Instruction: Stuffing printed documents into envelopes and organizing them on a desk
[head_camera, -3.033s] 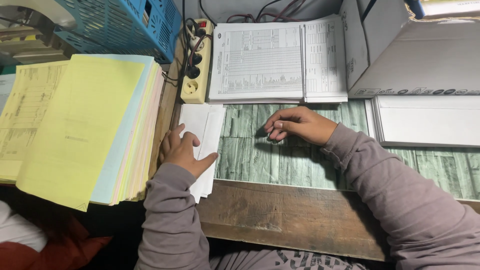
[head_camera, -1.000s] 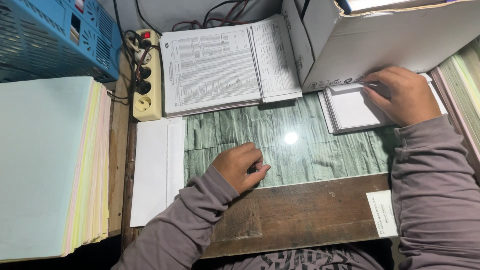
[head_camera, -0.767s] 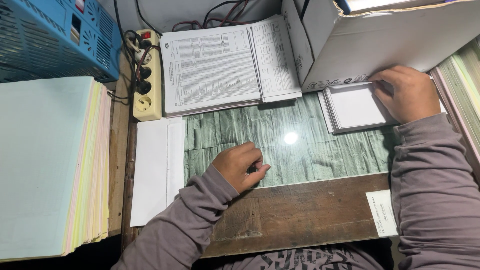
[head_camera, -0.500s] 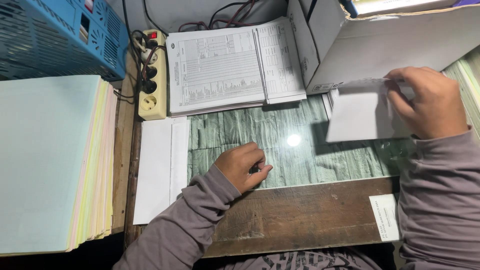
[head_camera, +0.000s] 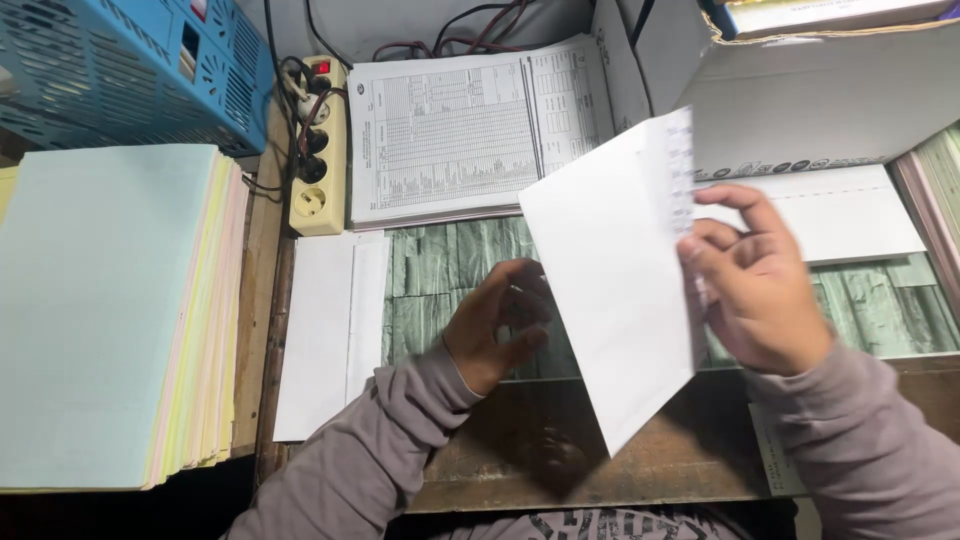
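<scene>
My right hand (head_camera: 755, 285) holds a white sheet of paper (head_camera: 615, 270) by its right edge, lifted and tilted above the green glass-topped desk (head_camera: 430, 270). My left hand (head_camera: 495, 325) is raised just left of the sheet, fingers curled, its fingertips near or behind the sheet's left edge; whether it grips the paper is hidden. A folded white paper (head_camera: 325, 330) lies flat on the desk to the left of that hand.
A thick stack of pale coloured sheets (head_camera: 110, 310) fills the left. A blue plastic basket (head_camera: 120, 65) and a power strip (head_camera: 315, 140) sit at the back left. A printed form pile (head_camera: 470, 125) lies at the back, a cardboard box (head_camera: 800, 90) and white sheets (head_camera: 840, 215) at right.
My right hand has lifted a white sheet off the pile at the right and carried it left toward the middle. My left hand has risen from the desk toward the sheet.
</scene>
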